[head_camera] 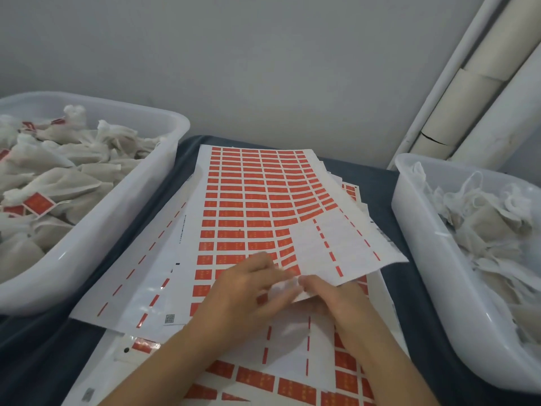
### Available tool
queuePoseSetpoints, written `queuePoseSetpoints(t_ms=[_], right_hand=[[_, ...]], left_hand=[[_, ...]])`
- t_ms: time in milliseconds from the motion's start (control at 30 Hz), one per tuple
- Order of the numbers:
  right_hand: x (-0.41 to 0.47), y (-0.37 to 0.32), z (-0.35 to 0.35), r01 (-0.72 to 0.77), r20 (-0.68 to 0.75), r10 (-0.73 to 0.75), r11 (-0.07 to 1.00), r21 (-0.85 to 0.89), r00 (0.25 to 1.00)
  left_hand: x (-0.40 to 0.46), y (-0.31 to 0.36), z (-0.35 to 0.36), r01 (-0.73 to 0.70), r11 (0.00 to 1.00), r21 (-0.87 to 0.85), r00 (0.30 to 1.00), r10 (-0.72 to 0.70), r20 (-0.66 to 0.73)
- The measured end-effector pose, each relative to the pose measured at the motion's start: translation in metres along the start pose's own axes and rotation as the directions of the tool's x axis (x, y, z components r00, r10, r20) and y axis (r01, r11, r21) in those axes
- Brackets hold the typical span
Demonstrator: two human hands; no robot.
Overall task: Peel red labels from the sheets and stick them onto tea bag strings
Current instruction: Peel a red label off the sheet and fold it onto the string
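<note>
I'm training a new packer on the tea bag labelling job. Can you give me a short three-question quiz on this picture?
1. True or false: the tea bags in the left tub already carry red labels.
2. Which part of the top label sheet has been stripped of labels? A) far left corner B) near right corner C) the middle
3. In a few words: where do the left hand and right hand meet?

Key
1. True: several red labels show among those bags; none show in the right tub.
2. B
3. At the near edge of the top label sheet; what the fingers pinch is too blurred to tell.
</note>
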State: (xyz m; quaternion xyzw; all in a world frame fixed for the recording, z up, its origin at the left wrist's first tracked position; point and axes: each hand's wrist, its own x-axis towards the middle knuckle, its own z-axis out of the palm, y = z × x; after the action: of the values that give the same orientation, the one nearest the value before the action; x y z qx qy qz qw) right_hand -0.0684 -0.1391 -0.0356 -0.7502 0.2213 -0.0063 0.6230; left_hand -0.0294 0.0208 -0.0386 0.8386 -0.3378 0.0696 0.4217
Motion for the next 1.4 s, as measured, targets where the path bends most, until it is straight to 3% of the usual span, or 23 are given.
queuePoseSetpoints(t_ms=[67,167,367,567,700,800,933,1133,1400], right_hand=[[-0.002,-0.001,0.000,-0.010,0.002,0.010,1.000,-0.012,1.000],[-0.005,0.000,0.002,0.039,0.060,-0.037,0.998,-0.043,0.998],[-0.005,0.004,0.006,0.124,0.167,-0.110,0.989,-0.080,0.980],[-0.007,0.009,0.006,0.080,0.228,-0.069,0.996,-0.041,0.971],[-0.001,0.010,0.012,0.113,0.186,-0.111,0.994,-0.004,0.976],[0.009,0.009,0.020,0.089,0.148,-0.075,0.992,-0.085,0.986],[-0.002,0.004,0.009,0.164,0.092,-0.168,0.985,0.044,0.982],[-0.003,0.003,0.006,0.079,0.095,-0.093,0.986,0.148,0.991],[0.000,0.006,0.003,0.071,0.138,-0.109,0.965,0.252,0.984]], left_hand=[[0.001,-0.002,0.000,0.082,0.995,-0.056,0.992,-0.087,-0.091],[0.004,-0.003,0.001,0.131,0.989,-0.065,0.986,-0.137,-0.098],[0.005,-0.007,0.001,0.102,0.994,-0.030,0.991,-0.104,-0.086],[0.006,-0.009,-0.003,0.079,0.997,-0.026,0.993,-0.081,-0.088],[0.007,-0.009,-0.004,0.130,0.988,-0.088,0.988,-0.137,-0.076],[0.007,-0.007,-0.004,0.162,0.979,-0.127,0.982,-0.172,-0.074],[0.009,-0.004,-0.004,0.170,0.975,-0.141,0.980,-0.182,-0.077],[0.008,-0.003,-0.006,0.143,0.979,-0.142,0.984,-0.157,-0.088],[0.006,-0.004,-0.006,0.115,0.991,-0.074,0.990,-0.120,-0.077]])
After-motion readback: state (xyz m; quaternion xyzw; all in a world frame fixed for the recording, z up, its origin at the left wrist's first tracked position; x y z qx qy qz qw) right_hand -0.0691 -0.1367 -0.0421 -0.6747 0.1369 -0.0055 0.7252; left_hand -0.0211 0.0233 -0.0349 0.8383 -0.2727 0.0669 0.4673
